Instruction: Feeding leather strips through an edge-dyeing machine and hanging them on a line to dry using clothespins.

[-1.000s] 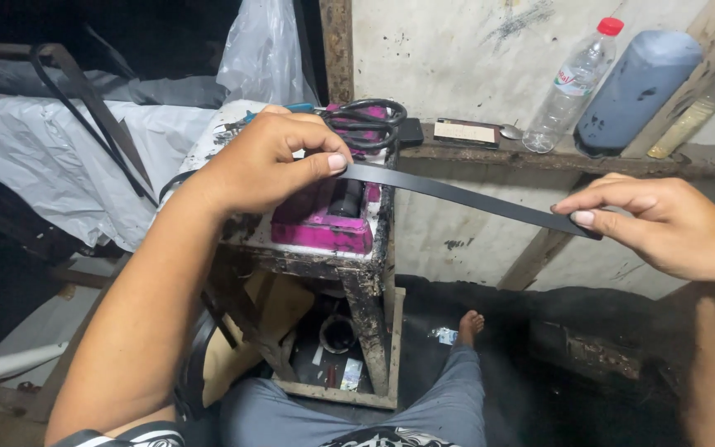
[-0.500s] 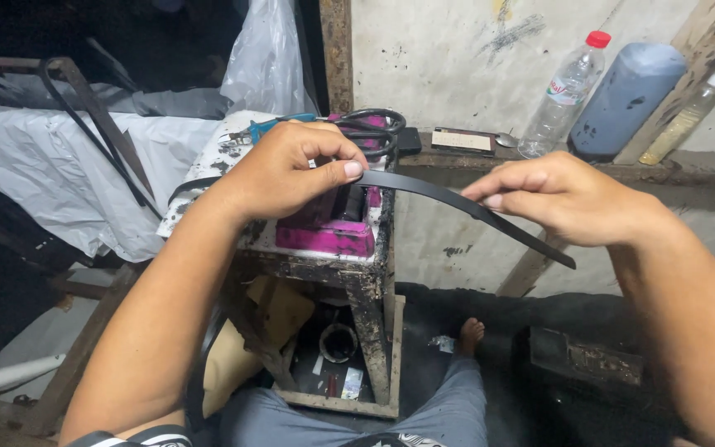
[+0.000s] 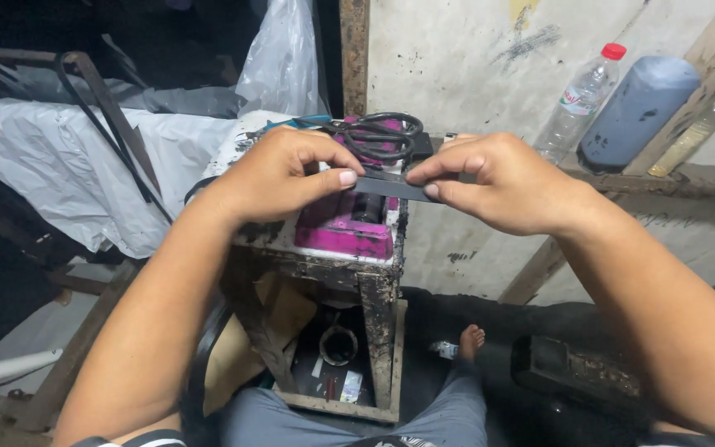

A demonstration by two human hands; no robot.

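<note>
Pinching a black strip (image 3: 392, 187) from both ends: left hand (image 3: 279, 175) closed on its left end with thumb and forefinger, right hand (image 3: 498, 180) closed on the other side, fingertips nearly meeting. Only a short stretch of strip shows between them, long axis running left to right, slightly lower toward the right. Both hands equally near, both touching it. Strip held just above the front edge of the small stained counter (image 3: 316, 252), over a pink box (image 3: 345, 223). Black scissors (image 3: 378, 132) lie at the counter's back edge. Bottles (image 3: 585, 103) stand on the ledge at right, well apart.
</note>
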